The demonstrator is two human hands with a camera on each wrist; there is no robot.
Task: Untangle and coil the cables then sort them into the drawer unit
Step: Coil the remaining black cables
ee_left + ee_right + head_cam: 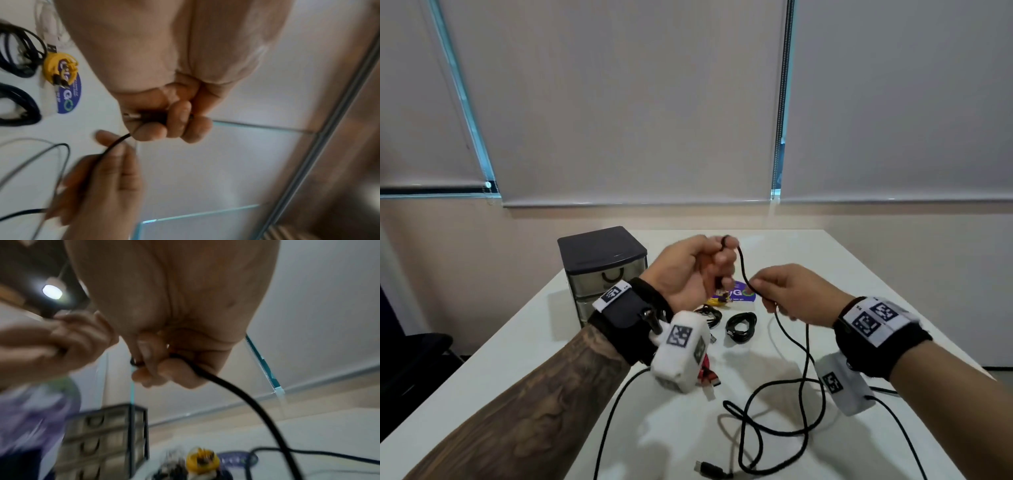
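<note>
A long black cable [806, 359] runs from my left hand [697, 265] through my right hand [779, 291] and down to loose loops on the white table [876, 291]. My left hand, raised above the table, grips the cable's end [158, 116] with curled fingers. My right hand pinches the cable [207, 374] a short way along. A coiled black cable [741, 325], another dark coil [709, 313] and a yellow coil [717, 301] lie beyond the hands. The dark drawer unit [602, 270] stands at the table's back left, drawers closed.
A purple round sticker [739, 291] lies under the yellow coil. A red plug [710, 377] pokes out beneath my left wrist camera. The black cable's USB end [709, 467] lies near the front edge. A dark chair [410, 356] stands left of the table.
</note>
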